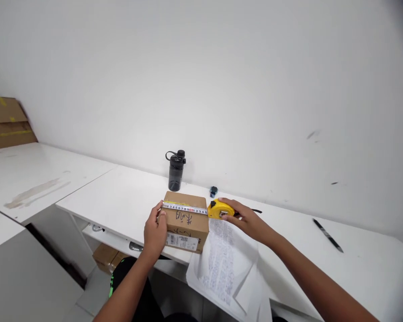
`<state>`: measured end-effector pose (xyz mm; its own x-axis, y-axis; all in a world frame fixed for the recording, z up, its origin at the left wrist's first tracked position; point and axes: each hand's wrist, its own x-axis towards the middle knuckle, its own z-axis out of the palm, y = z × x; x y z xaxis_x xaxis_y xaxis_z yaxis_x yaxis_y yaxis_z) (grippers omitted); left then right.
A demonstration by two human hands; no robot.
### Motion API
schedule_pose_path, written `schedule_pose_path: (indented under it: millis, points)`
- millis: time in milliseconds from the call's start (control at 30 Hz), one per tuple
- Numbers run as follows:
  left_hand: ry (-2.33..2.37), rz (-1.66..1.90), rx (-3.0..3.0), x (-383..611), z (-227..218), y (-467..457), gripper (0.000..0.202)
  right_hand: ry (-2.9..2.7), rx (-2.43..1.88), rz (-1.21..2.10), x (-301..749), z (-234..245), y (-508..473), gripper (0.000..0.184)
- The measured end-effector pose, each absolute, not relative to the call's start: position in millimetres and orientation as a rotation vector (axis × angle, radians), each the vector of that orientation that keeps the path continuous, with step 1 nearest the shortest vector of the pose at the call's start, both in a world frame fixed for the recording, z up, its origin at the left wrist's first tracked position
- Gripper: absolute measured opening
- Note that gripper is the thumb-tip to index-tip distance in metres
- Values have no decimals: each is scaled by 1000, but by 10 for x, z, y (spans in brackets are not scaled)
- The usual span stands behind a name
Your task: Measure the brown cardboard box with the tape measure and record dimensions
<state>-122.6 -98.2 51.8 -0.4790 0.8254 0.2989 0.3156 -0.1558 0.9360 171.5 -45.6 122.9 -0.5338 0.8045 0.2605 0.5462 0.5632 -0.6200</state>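
Observation:
A small cardboard box (184,226) with dark handwriting and a white label rests on the white table, near its front edge. Across its top lies the pulled-out blade of a yellow tape measure (218,209). My left hand (155,230) grips the box's left side, its fingers at the blade's free end; whether they pinch the blade is hard to make out. The tape measure's case is in my right hand (246,219), held against the box's right edge. Handwritten sheets of paper (221,268) lie just right of the box and hang over the table edge.
A dark water bottle (176,172) stands behind the box, with a small dark blue object (213,191) to its right. A black pen (327,235) lies at the right. Cardboard boxes (8,123) are stacked far left, and another carton (105,258) sits below the tabletop.

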Motion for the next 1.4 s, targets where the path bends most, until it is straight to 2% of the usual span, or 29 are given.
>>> schedule_pose_path:
  millis: [200,333,633,800,867,933,1000,1067,1133,1200,1300,1400]
  points:
    - [1719,1695,1311,-1211,551,-975,39,-2275,-992,621,1562,1259,-369,51]
    - [1724,1731,1295,-1192,564,-975,38,-2357,-885,600,1104,1335,-318,61]
    - [1701,1687,1338,-1169,637,-980,35,-2563,-683,287,155,1521,-279,61]
    - [1891,1799,1426,-1121,725,-1104,59,-2388,-534,257,346,1483,-339,57]
    - [1975,1897,1755,-1041,713,-1274,63,-2231,-593,286,618,1382,-371,53]
    - [1853,1870,2243,-925,634,-1448,58,-2046,-743,317,995,1201,-358,50]
    - [1551,1612,2683,-786,487,-1536,53,-1832,-949,312,1426,947,-278,51]
    - [1315,1271,2919,-648,308,-1487,51,-1631,-1149,293,1834,659,-149,60]
    - [1265,1038,2973,-553,146,-1324,49,-1517,-1348,266,2151,393,-14,67]
    - [1297,952,2907,-531,45,-1126,46,-1440,-1477,241,2337,190,84,68]
    - [1300,1050,2665,-612,81,-901,38,-1315,-1513,283,2379,17,145,68]
    - [1234,1184,2265,-654,363,-729,36,-1246,-1404,393,2262,-52,155,66]
